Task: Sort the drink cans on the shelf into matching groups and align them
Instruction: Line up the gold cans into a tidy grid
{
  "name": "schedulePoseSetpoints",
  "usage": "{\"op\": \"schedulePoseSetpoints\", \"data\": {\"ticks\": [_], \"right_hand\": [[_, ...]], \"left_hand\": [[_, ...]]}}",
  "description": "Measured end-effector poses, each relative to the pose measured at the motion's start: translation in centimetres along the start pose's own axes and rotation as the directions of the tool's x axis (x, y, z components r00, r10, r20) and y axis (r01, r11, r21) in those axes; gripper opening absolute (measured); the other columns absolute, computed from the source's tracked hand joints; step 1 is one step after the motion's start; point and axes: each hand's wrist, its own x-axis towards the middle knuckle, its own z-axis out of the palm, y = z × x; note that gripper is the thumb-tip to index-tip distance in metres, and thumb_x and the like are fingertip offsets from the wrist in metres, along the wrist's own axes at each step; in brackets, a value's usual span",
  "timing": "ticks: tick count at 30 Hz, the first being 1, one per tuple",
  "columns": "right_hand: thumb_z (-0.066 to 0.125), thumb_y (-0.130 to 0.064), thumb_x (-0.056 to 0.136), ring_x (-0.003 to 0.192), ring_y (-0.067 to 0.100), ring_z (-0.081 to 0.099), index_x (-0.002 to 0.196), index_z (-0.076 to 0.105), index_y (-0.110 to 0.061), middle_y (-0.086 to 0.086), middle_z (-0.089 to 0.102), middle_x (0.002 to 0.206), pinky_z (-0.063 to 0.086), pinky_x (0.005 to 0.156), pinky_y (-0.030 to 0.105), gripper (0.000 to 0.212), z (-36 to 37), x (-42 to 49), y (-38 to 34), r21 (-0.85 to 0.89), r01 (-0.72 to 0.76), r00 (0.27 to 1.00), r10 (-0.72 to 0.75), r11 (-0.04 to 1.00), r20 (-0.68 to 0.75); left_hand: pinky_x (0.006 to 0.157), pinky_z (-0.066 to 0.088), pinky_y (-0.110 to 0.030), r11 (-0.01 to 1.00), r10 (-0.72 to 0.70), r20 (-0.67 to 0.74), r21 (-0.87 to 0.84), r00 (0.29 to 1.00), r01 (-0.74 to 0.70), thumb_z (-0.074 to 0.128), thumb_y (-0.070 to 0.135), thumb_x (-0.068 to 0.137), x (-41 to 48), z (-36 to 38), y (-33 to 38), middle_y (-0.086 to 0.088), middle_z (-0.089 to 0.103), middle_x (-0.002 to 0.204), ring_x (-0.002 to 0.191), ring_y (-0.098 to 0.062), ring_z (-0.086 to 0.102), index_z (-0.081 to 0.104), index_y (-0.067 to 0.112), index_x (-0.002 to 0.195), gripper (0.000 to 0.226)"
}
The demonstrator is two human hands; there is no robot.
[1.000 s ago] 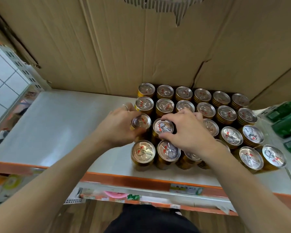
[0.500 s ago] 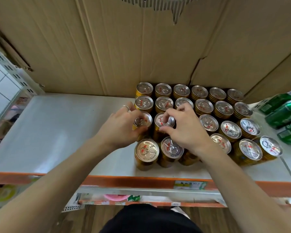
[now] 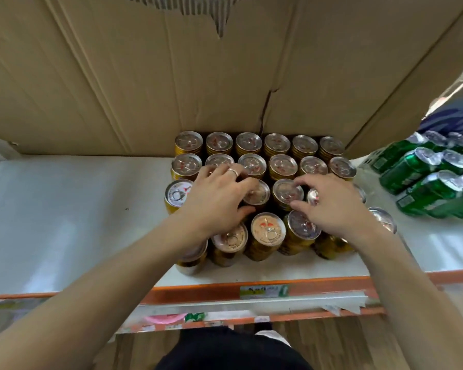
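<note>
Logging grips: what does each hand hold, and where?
Left hand grips a silver-lidded gold drink can by its top rim; right hand pinches the neighbouring gold can likewise.

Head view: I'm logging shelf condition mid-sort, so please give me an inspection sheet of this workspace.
Surface: white shelf with an orange front edge.
Job's things: gold cans upright in rows; back rows straight, front row staggered. Green cans lie on their sides at right.
Clutter: nothing seen.
Grippers: left hand and right hand each grip one of the gold cans in the third row.
Cables: nothing seen.
Surroundings: torn cardboard behind; wood floor below.
</note>
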Motion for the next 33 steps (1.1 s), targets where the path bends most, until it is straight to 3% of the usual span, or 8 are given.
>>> {"op": "schedulePoseSetpoints", "data": {"ticks": [5,9,12,16,19,24,28,33], "right_hand": [[0.075,-0.025,0.086,0.093,0.014,0.054,0.117,0.065,-0.025,0.001,0.069,0.102,0.039,0.080,0.029,0.033,0.5,0.3,0.0,0.105,0.049,0.999,-0.047,0.993,-0.020],[0.077,-0.026,0.084,0.087,0.011,0.057,0.101,0.068,-0.025,-0.004,0.067,0.094,0.037,0.069,0.024,0.019,0.3,0.9,0.7,0.163,0.102,0.994,-0.105,0.981,0.012],[0.074,-0.027,0.086,0.100,0.011,0.056,0.109,0.068,-0.027,-0.007,0.067,0.106,0.042,0.081,0.028,0.024,-0.3,0.7,2.9,0.199,0.137,0.990,-0.143,0.970,0.016],[0.075,-0.027,0.084,0.127,0.017,0.049,0.120,0.064,-0.030,-0.008,0.063,0.128,0.037,0.108,0.052,0.038,-2.6,-0.5,7.4,0.108,0.078,0.995,-0.070,0.991,-0.072],[0.077,-0.025,0.082,0.128,0.023,0.047,0.121,0.063,-0.030,-0.006,0.061,0.129,0.039,0.106,0.054,0.042,-3.4,-0.9,10.1,0.038,-0.008,0.999,0.010,0.999,-0.046],[0.081,-0.027,0.077,0.112,0.023,0.057,0.126,0.060,-0.026,0.002,0.062,0.124,0.049,0.093,0.036,0.053,-2.8,-0.7,11.2,0.123,-0.121,0.993,0.119,0.985,0.029],[0.081,-0.025,0.076,0.110,0.024,0.058,0.125,0.062,-0.027,0.002,0.064,0.122,0.045,0.086,0.030,0.053,-1.6,-0.6,11.6,0.125,-0.075,0.995,0.082,0.989,-0.051],[0.083,-0.026,0.074,0.103,0.021,0.056,0.115,0.064,-0.030,0.002,0.064,0.118,0.040,0.079,0.027,0.045,-1.3,0.0,12.3,0.173,-0.073,0.993,0.087,0.982,-0.075]], "left_hand": [[0.112,0.026,-0.043,0.999,-0.021,0.069,-0.028,0.997,0.023,0.061,0.039,0.094,0.8,0.5,0.6,0.000,0.036,0.153,0.137,-0.025,0.039,0.046,0.032,0.140,0.049],[0.107,0.028,-0.043,0.999,0.015,0.081,0.049,0.997,-0.019,0.065,0.046,0.087,1.7,-0.6,0.4,0.003,0.050,0.140,0.127,-0.023,0.048,0.056,0.031,0.129,0.046],[0.104,0.030,-0.042,0.991,0.021,0.070,0.130,0.997,-0.030,0.058,0.058,0.083,2.5,-1.2,1.1,0.003,0.059,0.128,0.123,-0.022,0.050,0.061,0.031,0.122,0.048],[0.107,0.030,-0.044,0.997,0.048,0.042,0.054,0.998,-0.050,0.044,0.070,0.084,4.1,-0.7,4.5,0.003,0.055,0.135,0.130,-0.021,0.046,0.056,0.031,0.129,0.061],[0.111,0.028,-0.046,0.998,0.063,0.051,0.018,0.997,-0.064,0.046,0.070,0.087,5.7,0.1,7.8,0.003,0.054,0.138,0.132,-0.022,0.045,0.050,0.032,0.136,0.062],[0.110,0.027,-0.051,0.993,0.012,0.114,0.112,0.993,-0.025,0.052,0.066,0.084,7.6,1.5,11.7,-0.001,0.056,0.136,0.130,-0.029,0.044,0.049,0.027,0.135,0.065],[0.105,0.028,-0.046,0.988,-0.006,0.064,0.154,0.998,-0.004,0.059,0.056,0.081,8.4,1.8,12.6,0.000,0.062,0.121,0.121,-0.025,0.049,0.061,0.021,0.116,0.050],[0.106,0.028,-0.046,0.990,0.011,0.073,0.142,0.997,-0.021,0.063,0.053,0.081,9.1,1.8,12.5,0.001,0.057,0.130,0.126,-0.022,0.045,0.059,0.020,0.124,0.054]]}}
